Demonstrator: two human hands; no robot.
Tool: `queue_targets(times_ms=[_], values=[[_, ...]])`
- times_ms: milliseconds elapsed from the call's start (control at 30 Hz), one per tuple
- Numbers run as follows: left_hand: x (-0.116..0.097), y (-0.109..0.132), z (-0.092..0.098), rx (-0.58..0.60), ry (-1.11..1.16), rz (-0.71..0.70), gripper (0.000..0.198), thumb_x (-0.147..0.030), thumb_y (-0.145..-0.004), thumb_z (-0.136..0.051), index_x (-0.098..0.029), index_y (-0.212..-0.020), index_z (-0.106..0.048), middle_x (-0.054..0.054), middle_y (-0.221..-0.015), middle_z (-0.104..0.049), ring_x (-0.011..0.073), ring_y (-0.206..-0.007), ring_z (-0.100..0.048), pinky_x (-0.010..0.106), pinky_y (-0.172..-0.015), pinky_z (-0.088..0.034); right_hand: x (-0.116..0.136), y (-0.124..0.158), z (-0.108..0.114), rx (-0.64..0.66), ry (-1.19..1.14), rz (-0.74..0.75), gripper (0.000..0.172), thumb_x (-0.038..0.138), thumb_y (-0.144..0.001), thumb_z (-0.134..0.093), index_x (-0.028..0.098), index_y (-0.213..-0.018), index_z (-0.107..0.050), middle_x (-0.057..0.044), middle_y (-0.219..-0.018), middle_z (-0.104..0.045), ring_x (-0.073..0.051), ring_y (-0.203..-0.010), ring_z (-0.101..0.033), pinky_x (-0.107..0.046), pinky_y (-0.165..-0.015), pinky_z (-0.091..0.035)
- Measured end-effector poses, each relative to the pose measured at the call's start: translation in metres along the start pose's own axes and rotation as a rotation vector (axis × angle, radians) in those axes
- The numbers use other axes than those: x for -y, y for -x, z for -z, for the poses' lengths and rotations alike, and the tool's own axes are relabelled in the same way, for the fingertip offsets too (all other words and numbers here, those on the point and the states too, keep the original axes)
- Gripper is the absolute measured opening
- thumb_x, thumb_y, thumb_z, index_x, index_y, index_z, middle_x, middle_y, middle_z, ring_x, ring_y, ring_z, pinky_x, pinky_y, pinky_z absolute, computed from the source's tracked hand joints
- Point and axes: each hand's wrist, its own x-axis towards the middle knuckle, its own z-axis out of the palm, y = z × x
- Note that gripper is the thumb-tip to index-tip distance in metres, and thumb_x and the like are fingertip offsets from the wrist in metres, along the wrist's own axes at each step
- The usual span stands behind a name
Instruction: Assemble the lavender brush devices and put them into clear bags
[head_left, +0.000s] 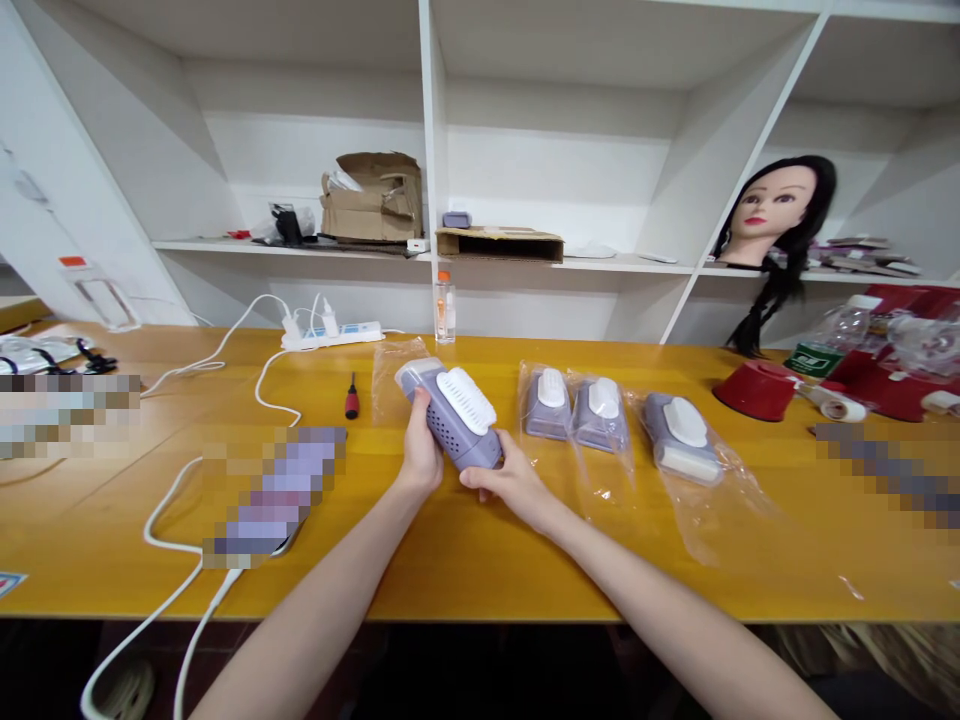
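Above the table, both my hands hold a purple-grey boxy device (450, 425) with a white bristled brush piece on its upper face and rows of small holes along its side. It is tilted, its pale end toward the upper left. My left hand (421, 450) grips its left side, thumb along the perforated face. My right hand (517, 482) is closed on its lower right end; some fingers are hidden behind it. Right of my hands lie similar devices in clear plastic bags: one (547, 405), a second (600, 415) and a third (684, 440). Another clear bag (386, 385) lies behind the held device.
A red-and-black screwdriver (352, 397) and a phone (281, 495) with a white cable lie left. Behind are a power strip (337, 337) and a clear bottle (445, 308). Red containers (754, 390) stand right. A mannequin head (776, 210) and cardboard boxes (375, 200) sit on the shelf.
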Motion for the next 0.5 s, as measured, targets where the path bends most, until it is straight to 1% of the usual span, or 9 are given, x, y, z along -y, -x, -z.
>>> queue_targets(times_ms=[100,233,333,500], values=[[0.0013,-0.0012,0.0019,0.028,-0.021,0.025,0.040,-0.052,-0.080,-0.049,-0.021,-0.101,-0.064,0.003,-0.099,-0.069,0.0208,-0.098,-0.062,0.028,-0.084,-0.048,-0.0043,-0.0011,-0.0008,-0.008,-0.002,-0.013,0.054,0.037,-0.059,-0.074,0.019,-0.098,-0.041,0.005,-0.067,-0.054,-0.007,-0.042,-0.048,-0.022,-0.040,-0.039],[0.0022,-0.0003,0.0027,0.066,-0.041,0.031,0.041,-0.052,-0.079,-0.049,-0.020,-0.101,-0.064,0.004,-0.103,-0.068,0.0211,-0.100,-0.061,0.028,-0.084,-0.048,-0.0081,-0.0030,0.0017,0.005,-0.023,-0.020,0.055,0.039,-0.059,-0.075,0.019,-0.100,-0.043,0.003,-0.072,-0.056,-0.007,-0.042,-0.049,-0.022,-0.041,-0.039],[0.0022,0.0008,0.0025,0.065,-0.048,0.031,0.041,-0.052,-0.080,-0.050,-0.020,-0.101,-0.064,0.003,-0.104,-0.068,0.0212,-0.100,-0.060,0.029,-0.084,-0.048,-0.0074,-0.0029,0.0025,0.006,-0.021,-0.035,0.056,0.038,-0.058,-0.075,0.019,-0.100,-0.043,0.003,-0.072,-0.056,-0.007,-0.042,-0.048,-0.022,-0.040,-0.039],[0.0031,0.0002,0.0032,0.067,-0.056,0.036,0.039,-0.050,-0.081,-0.049,-0.021,-0.101,-0.064,0.003,-0.102,-0.068,0.0206,-0.100,-0.060,0.029,-0.086,-0.047,-0.0016,-0.0001,0.0010,-0.004,-0.045,-0.056,0.053,0.034,-0.058,-0.075,0.018,-0.097,-0.044,0.002,-0.072,-0.056,-0.007,-0.044,-0.049,-0.023,-0.042,-0.039]])
